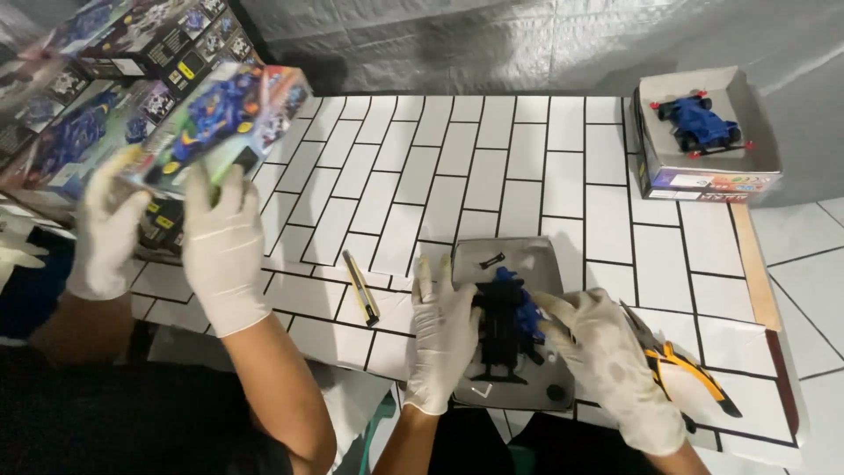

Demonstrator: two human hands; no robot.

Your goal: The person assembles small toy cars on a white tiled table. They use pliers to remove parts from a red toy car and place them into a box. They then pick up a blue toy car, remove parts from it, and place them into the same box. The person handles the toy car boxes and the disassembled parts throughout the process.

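left hand (pixel 442 339) and right hand (pixel 609 361), both gloved, fingers curled on black-and-blue toy car chassis (pixel 508 325) over grey tray (pixel 545 264), co-worker's gloved hands (pixel 220 246) holding colourful box (pixel 220 123) at left

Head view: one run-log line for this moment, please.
left hand + right hand: on toy car chassis | over grey tray | co-worker's hands: hold box

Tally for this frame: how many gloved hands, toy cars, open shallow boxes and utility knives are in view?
Gloved hands: 4, the wearer's left hand and right hand, plus a co-worker's two
Toy cars: 2, dark chassis, blue car
Open shallow boxes: 2
Utility knives: 1
Total: 9
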